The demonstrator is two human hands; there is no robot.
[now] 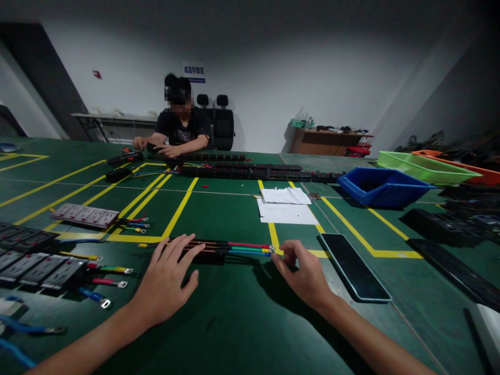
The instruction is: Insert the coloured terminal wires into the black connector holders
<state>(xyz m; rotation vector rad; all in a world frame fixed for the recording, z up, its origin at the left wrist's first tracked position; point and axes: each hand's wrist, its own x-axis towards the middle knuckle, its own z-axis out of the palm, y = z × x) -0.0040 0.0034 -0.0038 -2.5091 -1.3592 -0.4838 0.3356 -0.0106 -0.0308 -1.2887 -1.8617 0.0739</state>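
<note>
In front of me lies a narrow black strip [214, 257] with copper-coloured bars along it. Red, green and blue wires [248, 250] run out of its right end and finish in small ring terminals. My left hand [169, 276] rests across the strip's left part, fingers spread. At the wire ends, my right hand [300, 271] is closed in a pinch, its thumb tip against the terminals. Just right of that hand, a phone [354, 266] lies face up. Left of my left hand are socket strips [64, 272] with coloured wires and lugs.
Across the green table a co-worker [182, 125] handles a dark part. Long black strips [250, 172] lie mid-table beside white papers [287, 205]. Rightward stand a blue bin [385, 187], a green basket [425, 169] and black parts [437, 229]. A white socket strip [84, 215] lies leftward.
</note>
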